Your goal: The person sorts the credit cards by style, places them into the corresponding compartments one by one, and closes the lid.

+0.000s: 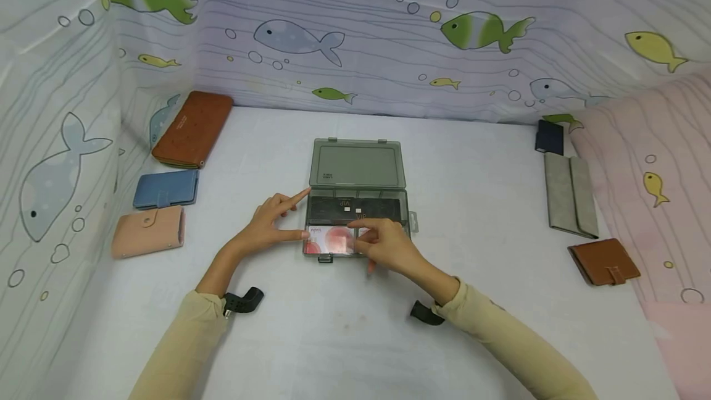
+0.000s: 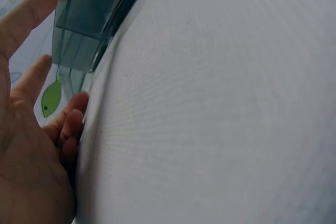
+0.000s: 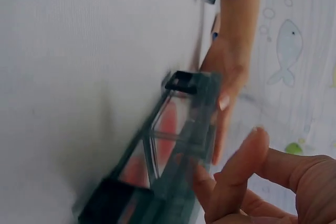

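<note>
A translucent grey-green plastic box with dividers stands mid-table, its lid folded back flat. Black cards marked VIP lie in its rear section. In the front left compartment is a white card with pink circles; pink also shows in the compartment beside it. My left hand steadies the box's left side, thumb and forefinger stretched out to its edge. Over the front right part hovers my right hand, its fingers loosely bent at the cards. In the right wrist view, nothing shows between this thumb and fingers.
On the left lie a brown zip wallet, a blue wallet and a pink-beige wallet. A dark blue holder, a grey wallet and a brown wallet lie on the right. Fish-patterned curtains surround the white table.
</note>
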`<state>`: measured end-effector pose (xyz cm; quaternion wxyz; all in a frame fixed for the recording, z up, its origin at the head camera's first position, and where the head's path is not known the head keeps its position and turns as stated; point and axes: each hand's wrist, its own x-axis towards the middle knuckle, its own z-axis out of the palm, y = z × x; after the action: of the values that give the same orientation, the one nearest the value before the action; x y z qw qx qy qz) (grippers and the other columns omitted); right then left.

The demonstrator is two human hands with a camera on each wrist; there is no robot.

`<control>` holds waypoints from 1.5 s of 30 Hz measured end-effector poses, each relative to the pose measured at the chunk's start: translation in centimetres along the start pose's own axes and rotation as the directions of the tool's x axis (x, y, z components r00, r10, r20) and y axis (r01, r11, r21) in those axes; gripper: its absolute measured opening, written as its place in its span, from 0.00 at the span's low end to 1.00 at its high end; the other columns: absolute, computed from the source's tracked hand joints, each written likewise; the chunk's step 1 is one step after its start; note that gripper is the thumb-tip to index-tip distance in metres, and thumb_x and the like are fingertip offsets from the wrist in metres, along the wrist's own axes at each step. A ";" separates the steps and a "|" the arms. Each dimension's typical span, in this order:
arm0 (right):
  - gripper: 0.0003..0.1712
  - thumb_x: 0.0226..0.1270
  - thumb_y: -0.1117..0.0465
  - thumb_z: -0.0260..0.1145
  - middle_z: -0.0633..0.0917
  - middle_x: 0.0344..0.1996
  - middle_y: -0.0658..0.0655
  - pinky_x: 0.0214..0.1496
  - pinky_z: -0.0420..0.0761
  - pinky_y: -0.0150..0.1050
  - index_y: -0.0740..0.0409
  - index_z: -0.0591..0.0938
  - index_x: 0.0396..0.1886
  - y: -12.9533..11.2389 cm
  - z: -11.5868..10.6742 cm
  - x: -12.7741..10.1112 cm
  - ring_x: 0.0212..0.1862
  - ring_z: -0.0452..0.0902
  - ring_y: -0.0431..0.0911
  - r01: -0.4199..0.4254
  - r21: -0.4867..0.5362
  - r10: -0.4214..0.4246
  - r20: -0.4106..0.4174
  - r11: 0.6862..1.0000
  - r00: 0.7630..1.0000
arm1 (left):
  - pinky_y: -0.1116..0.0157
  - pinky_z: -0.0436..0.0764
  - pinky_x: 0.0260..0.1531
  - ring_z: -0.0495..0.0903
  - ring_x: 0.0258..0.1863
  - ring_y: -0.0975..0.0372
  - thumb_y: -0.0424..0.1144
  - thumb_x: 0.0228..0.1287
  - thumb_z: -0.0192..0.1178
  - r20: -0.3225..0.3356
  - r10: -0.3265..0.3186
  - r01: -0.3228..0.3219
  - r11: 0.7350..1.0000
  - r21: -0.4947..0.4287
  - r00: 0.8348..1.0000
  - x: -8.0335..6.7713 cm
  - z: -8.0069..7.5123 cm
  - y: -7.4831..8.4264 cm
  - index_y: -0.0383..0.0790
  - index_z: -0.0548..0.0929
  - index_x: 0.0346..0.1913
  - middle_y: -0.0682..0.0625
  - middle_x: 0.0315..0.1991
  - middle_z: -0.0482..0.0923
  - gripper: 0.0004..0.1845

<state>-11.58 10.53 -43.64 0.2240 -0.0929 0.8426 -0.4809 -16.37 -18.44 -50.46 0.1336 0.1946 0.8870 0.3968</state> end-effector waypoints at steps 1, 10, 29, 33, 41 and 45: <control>0.21 0.67 0.61 0.68 0.90 0.37 0.59 0.22 0.72 0.35 0.58 0.82 0.60 0.0 -0.4 -0.1 0.16 0.81 0.55 0.001 0.007 -0.001 -0.009 1.000 1.000 | 0.55 0.57 0.45 0.61 0.43 0.58 0.51 0.54 0.73 0.004 -0.002 0.002 1.000 -0.001 1.000 0.0 0.0 0.0 0.61 0.57 0.78 0.46 0.49 0.68 0.50; 0.23 0.70 0.56 0.66 0.88 0.37 0.66 0.18 0.67 0.33 0.61 0.80 0.61 2.0 -6.8 1.9 0.21 0.76 0.63 0.007 0.088 0.020 -0.305 0.996 0.952 | 0.61 0.72 0.38 0.72 0.39 0.56 0.50 0.65 0.66 -0.018 -0.148 0.140 0.967 -0.214 0.989 1.4 -1.6 1.6 0.55 0.47 0.81 0.43 0.53 0.72 0.49; 0.48 0.69 0.25 0.41 0.84 0.46 0.50 0.43 0.70 0.37 0.60 0.80 0.61 3.8 -10.8 5.8 0.48 0.78 0.49 -0.192 0.423 0.323 -0.265 0.886 0.908 | 0.69 0.70 0.37 0.70 0.37 0.64 0.64 0.76 0.37 -0.228 -0.433 0.239 0.784 -0.573 0.872 6.9 -1.5 5.3 0.37 0.79 0.62 0.47 0.53 0.75 0.37; 0.51 0.70 0.24 0.36 0.86 0.46 0.55 0.48 0.69 0.41 0.61 0.80 0.59 3.6 -10.6 2.9 0.56 0.74 0.56 -0.094 0.378 0.217 -0.298 0.921 0.930 | 0.68 0.71 0.44 0.72 0.41 0.64 0.61 0.77 0.40 -0.302 -0.339 0.112 0.809 -0.577 0.891 4.6 -1.3 6.0 0.34 0.80 0.57 0.50 0.48 0.74 0.33; 0.23 0.72 0.49 0.63 0.76 0.67 0.54 0.61 0.69 0.57 0.54 0.83 0.60 5.7 -7.2 -2.4 0.66 0.69 0.53 0.186 -0.127 -0.213 -0.255 0.974 0.943 | 0.56 0.65 0.52 0.65 0.57 0.56 0.39 0.74 0.57 -0.248 -0.075 -0.019 0.934 -0.356 0.966 -0.6 1.0 4.4 0.38 0.80 0.63 0.42 0.62 0.67 0.19; 0.31 0.62 0.48 0.72 0.71 0.71 0.56 0.62 0.65 0.64 0.54 0.81 0.63 7.2 -6.0 -3.7 0.69 0.65 0.58 0.283 -0.470 -0.394 -0.155 0.836 0.906 | 0.52 0.64 0.51 0.65 0.54 0.53 0.39 0.66 0.65 -0.227 0.059 -0.080 0.993 -0.088 0.972 -2.6 1.8 3.4 0.43 0.79 0.65 0.40 0.64 0.66 0.24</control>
<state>-10.67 20.32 -46.06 0.0022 -0.2292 0.9196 -0.3191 -12.55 -16.33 -48.85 0.0281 0.1730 0.8689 0.4630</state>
